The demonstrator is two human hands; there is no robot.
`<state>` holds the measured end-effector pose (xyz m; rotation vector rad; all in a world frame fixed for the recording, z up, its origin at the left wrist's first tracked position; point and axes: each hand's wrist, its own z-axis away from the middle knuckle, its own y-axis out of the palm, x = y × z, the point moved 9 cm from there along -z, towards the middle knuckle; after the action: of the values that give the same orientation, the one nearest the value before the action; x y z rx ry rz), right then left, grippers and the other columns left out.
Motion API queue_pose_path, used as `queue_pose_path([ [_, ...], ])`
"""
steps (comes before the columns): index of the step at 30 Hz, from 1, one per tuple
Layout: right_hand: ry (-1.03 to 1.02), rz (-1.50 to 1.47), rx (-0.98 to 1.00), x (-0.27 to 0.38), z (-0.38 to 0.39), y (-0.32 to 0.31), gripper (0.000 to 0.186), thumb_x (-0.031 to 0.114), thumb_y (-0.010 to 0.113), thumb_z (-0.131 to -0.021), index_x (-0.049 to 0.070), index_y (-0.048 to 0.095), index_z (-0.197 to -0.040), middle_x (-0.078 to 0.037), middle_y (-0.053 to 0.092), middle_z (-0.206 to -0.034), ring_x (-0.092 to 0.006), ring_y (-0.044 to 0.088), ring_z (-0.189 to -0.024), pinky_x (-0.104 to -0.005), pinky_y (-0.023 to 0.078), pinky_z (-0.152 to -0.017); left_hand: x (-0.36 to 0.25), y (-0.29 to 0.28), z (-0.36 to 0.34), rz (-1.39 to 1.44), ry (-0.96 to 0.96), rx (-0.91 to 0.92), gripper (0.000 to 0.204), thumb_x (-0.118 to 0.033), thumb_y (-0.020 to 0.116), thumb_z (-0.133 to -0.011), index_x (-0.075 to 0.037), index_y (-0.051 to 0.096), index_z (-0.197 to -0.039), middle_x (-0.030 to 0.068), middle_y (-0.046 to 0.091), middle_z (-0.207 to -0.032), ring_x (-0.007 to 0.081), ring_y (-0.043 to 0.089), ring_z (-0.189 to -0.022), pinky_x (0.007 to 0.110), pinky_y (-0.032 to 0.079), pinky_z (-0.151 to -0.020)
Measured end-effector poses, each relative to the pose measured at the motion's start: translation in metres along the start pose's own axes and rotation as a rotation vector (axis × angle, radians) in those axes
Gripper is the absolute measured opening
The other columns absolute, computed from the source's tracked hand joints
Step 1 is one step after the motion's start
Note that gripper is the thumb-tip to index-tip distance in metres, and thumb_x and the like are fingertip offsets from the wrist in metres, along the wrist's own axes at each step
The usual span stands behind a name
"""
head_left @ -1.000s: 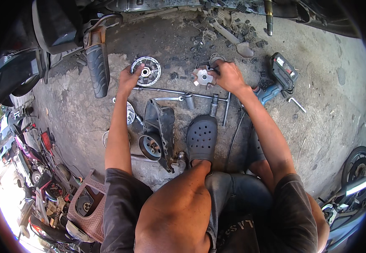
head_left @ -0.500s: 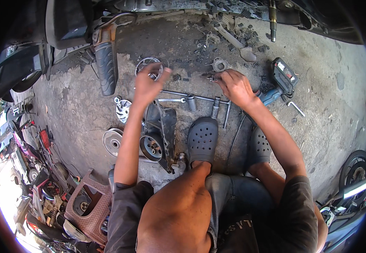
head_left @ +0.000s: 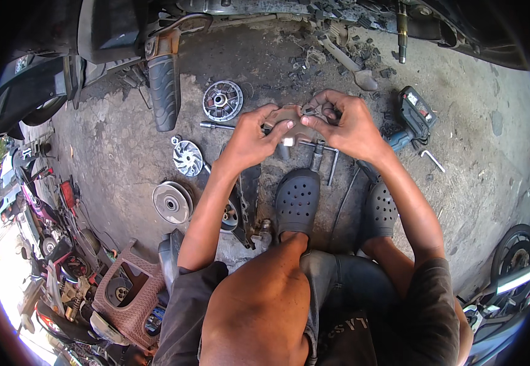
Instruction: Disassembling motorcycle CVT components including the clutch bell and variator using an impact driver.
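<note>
A flat brownish metal plate with a notched edge [head_left: 289, 120] is held up between my two hands, above the floor. My left hand [head_left: 256, 137] closes on its left side, thumb on top. My right hand [head_left: 344, 122] is closed at its right side, its thumb and fingertips pinching at the edge; a small dark piece there is too small to name. To the left of the plate, a round ribbed metal housing with a hub [head_left: 222, 100] lies on the concrete. A finned metal pulley disc [head_left: 187, 158] rests nearer, beside my left forearm.
Below the hands lie a socket wrench [head_left: 317, 156] and a T-shaped tool. A cordless power tool [head_left: 412, 116] and a hex key [head_left: 434, 161] lie right. A pulley [head_left: 172, 202] and dark cover [head_left: 250, 201] sit left. Black debris [head_left: 314, 55] litters the far floor, by a motorcycle footrest [head_left: 164, 91].
My left hand has left the round housing and moved right and nearer. Both hands have come together, and the notched plate now shows between them.
</note>
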<state>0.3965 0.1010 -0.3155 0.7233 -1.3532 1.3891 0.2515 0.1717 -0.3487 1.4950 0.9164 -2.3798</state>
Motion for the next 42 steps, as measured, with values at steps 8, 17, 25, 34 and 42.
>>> queue_pose_path([
  [8, 0.036, -0.131, 0.179, 0.030, 0.005, -0.009, 0.018, 0.017, 0.069, -0.087, -0.001, 0.069, -0.087, -0.004, 0.058, -0.058, -0.0074, 0.044, -0.052, -0.0282, 0.034, -0.047, -0.061, -0.028, 0.022, 0.065, 0.084, 0.030, 0.017, -0.008, 0.069, -0.083, 0.002, 0.066, -0.096, 0.0080, 0.066, -0.077, 0.0078, 0.056, -0.073, 0.027, 0.047, -0.066],
  [17, -0.036, -0.160, 0.194, 0.053, 0.012, -0.011, 0.021, 0.019, 0.068, -0.089, -0.001, 0.070, -0.083, -0.002, 0.058, -0.058, -0.0065, 0.044, -0.053, -0.0269, 0.035, -0.049, -0.076, -0.037, 0.031, 0.089, 0.073, -0.003, 0.020, -0.014, 0.072, -0.083, 0.001, 0.068, -0.095, 0.0049, 0.066, -0.073, 0.0075, 0.057, -0.068, 0.026, 0.046, -0.061],
  [25, -0.047, -0.252, 0.223, 0.048, 0.013, -0.007, 0.023, 0.021, 0.070, -0.088, -0.001, 0.070, -0.084, -0.001, 0.055, -0.058, -0.0057, 0.042, -0.054, -0.0265, 0.034, -0.048, -0.081, -0.035, 0.032, 0.111, 0.055, 0.050, 0.019, -0.010, 0.070, -0.084, 0.004, 0.067, -0.096, 0.0099, 0.068, -0.077, 0.0074, 0.058, -0.074, 0.027, 0.048, -0.065],
  [34, -0.034, -0.233, 0.183, 0.045, 0.011, -0.012, 0.022, 0.021, 0.070, -0.088, -0.001, 0.071, -0.083, 0.002, 0.054, -0.058, -0.0048, 0.041, -0.053, -0.0252, 0.031, -0.047, -0.082, -0.031, 0.035, 0.205, -0.039, 0.107, 0.023, -0.013, 0.066, -0.089, 0.004, 0.065, -0.104, 0.0098, 0.070, -0.084, 0.0079, 0.059, -0.078, 0.028, 0.049, -0.069],
  [42, 0.014, -0.119, 0.181, 0.057, 0.008, -0.020, 0.022, 0.021, 0.067, -0.089, -0.001, 0.068, -0.093, 0.001, 0.051, -0.063, -0.0062, 0.042, -0.057, -0.0253, 0.034, -0.051, -0.069, -0.032, 0.033, 0.213, 0.018, 0.039, 0.021, -0.014, 0.069, -0.087, 0.003, 0.065, -0.099, 0.0081, 0.069, -0.084, 0.0082, 0.060, -0.079, 0.026, 0.049, -0.068],
])
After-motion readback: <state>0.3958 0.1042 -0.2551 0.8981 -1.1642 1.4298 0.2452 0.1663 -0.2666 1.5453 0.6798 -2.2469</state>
